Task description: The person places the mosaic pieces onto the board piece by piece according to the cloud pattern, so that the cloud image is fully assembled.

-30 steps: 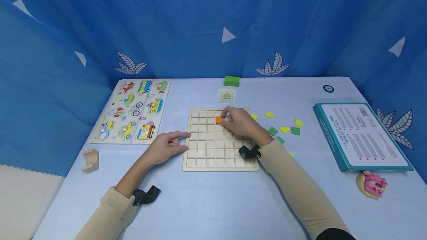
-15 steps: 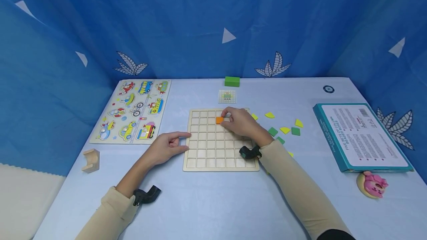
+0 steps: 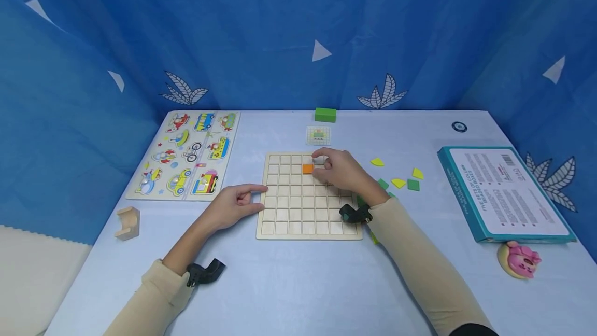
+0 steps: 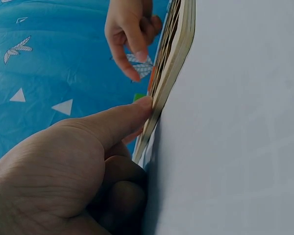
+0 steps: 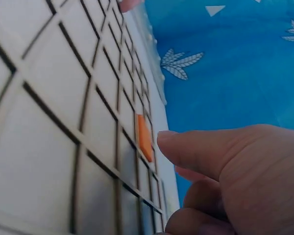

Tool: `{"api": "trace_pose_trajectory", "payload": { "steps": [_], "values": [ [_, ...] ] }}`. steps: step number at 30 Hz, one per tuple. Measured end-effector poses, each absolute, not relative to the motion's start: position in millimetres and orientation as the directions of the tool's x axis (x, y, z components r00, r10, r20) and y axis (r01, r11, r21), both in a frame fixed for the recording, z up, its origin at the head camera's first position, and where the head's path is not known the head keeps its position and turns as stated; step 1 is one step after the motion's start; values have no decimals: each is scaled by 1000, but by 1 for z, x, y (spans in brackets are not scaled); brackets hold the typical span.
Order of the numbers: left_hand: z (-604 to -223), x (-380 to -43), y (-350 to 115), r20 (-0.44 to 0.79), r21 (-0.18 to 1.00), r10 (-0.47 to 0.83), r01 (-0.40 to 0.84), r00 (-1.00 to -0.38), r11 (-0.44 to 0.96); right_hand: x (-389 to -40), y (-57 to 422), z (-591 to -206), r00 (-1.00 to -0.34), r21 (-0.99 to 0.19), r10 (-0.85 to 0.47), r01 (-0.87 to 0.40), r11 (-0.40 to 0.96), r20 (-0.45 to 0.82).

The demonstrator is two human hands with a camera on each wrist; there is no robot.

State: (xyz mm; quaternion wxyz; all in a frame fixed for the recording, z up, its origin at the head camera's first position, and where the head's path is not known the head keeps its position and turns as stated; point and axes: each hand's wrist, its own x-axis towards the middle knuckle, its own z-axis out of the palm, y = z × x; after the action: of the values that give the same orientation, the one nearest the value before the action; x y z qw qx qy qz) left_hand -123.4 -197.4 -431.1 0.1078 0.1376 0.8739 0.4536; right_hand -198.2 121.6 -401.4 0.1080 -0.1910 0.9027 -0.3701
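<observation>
A pale wooden grid board [image 3: 295, 202] lies mid-table. One orange square tile [image 3: 308, 169] sits in a cell of its second row from the far edge. My right hand [image 3: 342, 172] hovers just right of this tile, thumb and index finger spread. In the right wrist view a gap shows between the thumb [image 5: 174, 144] and the orange tile [image 5: 144, 139]. At the board's left edge, my left hand [image 3: 230, 207] touches the rim with extended thumb and index finger. Its other fingers are folded in. The left wrist view shows the thumb [image 4: 130, 117] against the board's side.
Yellow quarter-round pieces [image 3: 398, 183] and green squares [image 3: 413, 185] lie scattered right of the board, partly behind the right arm. Beyond it are a pattern card [image 3: 318, 136] and green block [image 3: 325, 114]. A picture puzzle [image 3: 184, 157], wooden holder [image 3: 127, 223], teal box [image 3: 508, 191] and pink figure [image 3: 520, 260] surround.
The right hand has let go of the orange tile and shifted slightly right. The tile stays in its cell. My left hand keeps its place at the board's edge.
</observation>
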Motion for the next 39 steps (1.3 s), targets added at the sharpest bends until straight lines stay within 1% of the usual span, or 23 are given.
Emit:
{"api": "trace_pose_trajectory", "payload": {
  "steps": [3, 10, 15, 18, 22, 29, 36, 39],
  "values": [
    [-431, -123, -197, -65, 821, 336, 141, -940, 553, -198, 128, -393, -908, -720, -417, -267, 641, -35],
    [-431, -123, -197, -66, 818, 337, 142, -939, 557, -194, 146, -379, -919, -703, -395, -289, 649, 14],
    [-430, -124, -197, -62, 820, 338, 145, -939, 553, -189, 167, -376, -927, -676, -375, -289, 678, 20],
    [-429, -124, -198, -60, 824, 339, 145, -939, 548, -189, 182, -375, -939, -657, -345, -268, 704, 13],
    [-430, -124, -197, -67, 825, 338, 138, -939, 547, -189, 202, -373, -957, -654, -291, -220, 724, -1],
    [-430, -123, -197, -82, 824, 328, 122, -941, 553, -192, 236, -377, -983, -628, -184, -161, 762, 28],
    [-431, -123, -197, -67, 829, 338, 136, -939, 542, -196, 255, -389, -998, -582, -31, 6, 813, -54],
    [-431, -123, -197, -64, 829, 344, 142, -937, 541, -196, 258, -392, -997, -579, -14, 29, 815, -71]
  ]
}}
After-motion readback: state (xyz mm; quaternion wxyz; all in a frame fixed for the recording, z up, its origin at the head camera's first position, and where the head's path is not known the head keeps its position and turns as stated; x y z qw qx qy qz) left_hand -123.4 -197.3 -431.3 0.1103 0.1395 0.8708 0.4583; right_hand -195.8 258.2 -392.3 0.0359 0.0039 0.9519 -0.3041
